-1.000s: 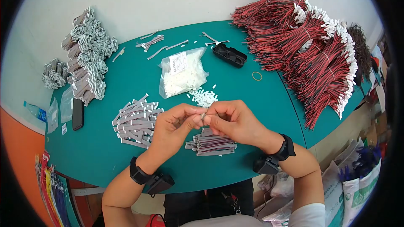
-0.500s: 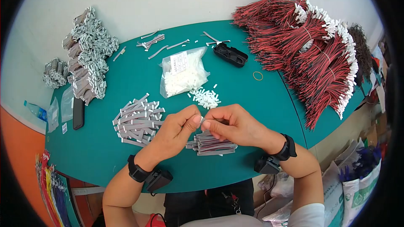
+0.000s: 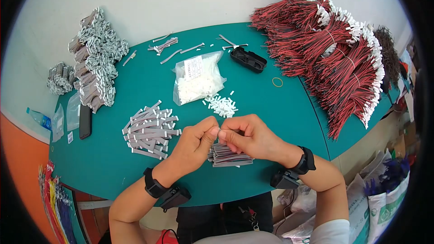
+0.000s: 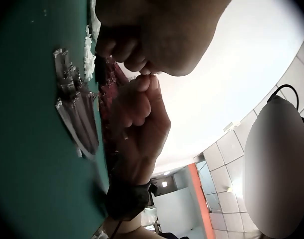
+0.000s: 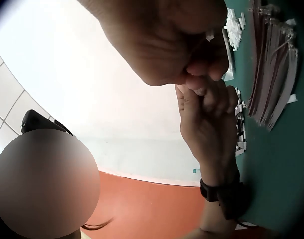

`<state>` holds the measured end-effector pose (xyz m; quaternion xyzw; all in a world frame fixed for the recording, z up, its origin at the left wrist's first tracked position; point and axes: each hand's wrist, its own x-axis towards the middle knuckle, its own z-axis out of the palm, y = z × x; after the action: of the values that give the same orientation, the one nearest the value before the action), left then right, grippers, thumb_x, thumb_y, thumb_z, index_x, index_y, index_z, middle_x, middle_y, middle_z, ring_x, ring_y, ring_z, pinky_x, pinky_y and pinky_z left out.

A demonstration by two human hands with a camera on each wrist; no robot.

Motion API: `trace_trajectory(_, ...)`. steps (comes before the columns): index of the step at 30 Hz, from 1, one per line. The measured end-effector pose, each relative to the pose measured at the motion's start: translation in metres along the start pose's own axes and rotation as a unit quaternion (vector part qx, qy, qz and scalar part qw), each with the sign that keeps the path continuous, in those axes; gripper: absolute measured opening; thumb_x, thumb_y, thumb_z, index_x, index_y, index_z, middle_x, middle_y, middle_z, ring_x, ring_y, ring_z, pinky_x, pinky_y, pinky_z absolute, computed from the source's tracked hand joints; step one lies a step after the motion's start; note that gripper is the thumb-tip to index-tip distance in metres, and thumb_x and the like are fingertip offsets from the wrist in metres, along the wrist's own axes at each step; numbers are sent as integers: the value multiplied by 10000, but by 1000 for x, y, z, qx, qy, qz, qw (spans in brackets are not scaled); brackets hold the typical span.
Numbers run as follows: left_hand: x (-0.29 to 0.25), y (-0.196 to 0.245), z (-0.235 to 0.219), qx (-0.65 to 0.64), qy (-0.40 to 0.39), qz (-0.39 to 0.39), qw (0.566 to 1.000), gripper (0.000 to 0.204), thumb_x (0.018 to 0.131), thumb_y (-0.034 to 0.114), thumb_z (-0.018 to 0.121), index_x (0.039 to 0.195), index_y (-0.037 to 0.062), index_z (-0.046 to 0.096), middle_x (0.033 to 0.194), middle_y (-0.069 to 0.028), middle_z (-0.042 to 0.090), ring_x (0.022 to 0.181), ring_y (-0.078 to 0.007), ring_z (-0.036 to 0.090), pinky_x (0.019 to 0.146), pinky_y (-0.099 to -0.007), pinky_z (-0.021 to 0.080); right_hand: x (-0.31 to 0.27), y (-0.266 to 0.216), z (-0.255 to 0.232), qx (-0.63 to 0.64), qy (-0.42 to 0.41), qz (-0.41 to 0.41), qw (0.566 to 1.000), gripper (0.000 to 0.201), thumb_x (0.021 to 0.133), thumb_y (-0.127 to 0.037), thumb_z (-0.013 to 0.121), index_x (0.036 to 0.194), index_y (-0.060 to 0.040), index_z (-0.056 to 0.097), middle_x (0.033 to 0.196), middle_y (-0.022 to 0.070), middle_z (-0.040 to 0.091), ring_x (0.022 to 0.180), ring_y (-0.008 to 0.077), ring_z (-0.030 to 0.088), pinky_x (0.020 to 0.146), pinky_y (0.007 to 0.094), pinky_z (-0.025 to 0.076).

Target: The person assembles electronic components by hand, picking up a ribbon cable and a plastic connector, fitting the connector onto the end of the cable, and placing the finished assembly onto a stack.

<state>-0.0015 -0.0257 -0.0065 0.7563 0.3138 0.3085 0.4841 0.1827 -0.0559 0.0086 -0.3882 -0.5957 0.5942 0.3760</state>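
Small whitish piece [image 3: 219, 129], probably a connector: was held between the fingertips of left hand [image 3: 192, 147] and right hand [image 3: 257, 138], above the desk [image 3: 280, 108]. Each grip was a narrow pinch. Handling, as judged: feather-light, stiff, easily dropped; best taken by its sides. Adjacent: grey ribbon cables [image 3: 231, 157] lay stacked; loose white housings [image 3: 221, 106] lay beyond.

The head view looks forward and down from above the near edge of the table [image 3: 289, 108], while both wrist views, close and turned sideways, share the left hand [image 3: 195, 141], right hand [image 3: 253, 139] and grey strips [image 3: 233, 157].
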Motion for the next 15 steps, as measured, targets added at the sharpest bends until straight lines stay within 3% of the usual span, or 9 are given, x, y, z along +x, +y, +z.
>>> trace_trajectory(5,2,4,-12,-58,-61,-31,996,325,988,283,420,759,53,436,633,28,353,593,-60,322,529,-227,291,1,-7,-5,-9,-27,18,999,266,937,-148,518,707,-16,512,566,-34,453,521,28,375,453,224,316)
trace_trajectory(15,1,3,-6,-53,-46,-20,997,343,986,291,421,737,56,430,624,37,346,590,-54,307,518,-224,280,0,-3,-3,-15,-14,1,1000,281,935,-142,519,686,-14,497,559,-35,443,526,28,371,455,228,315)
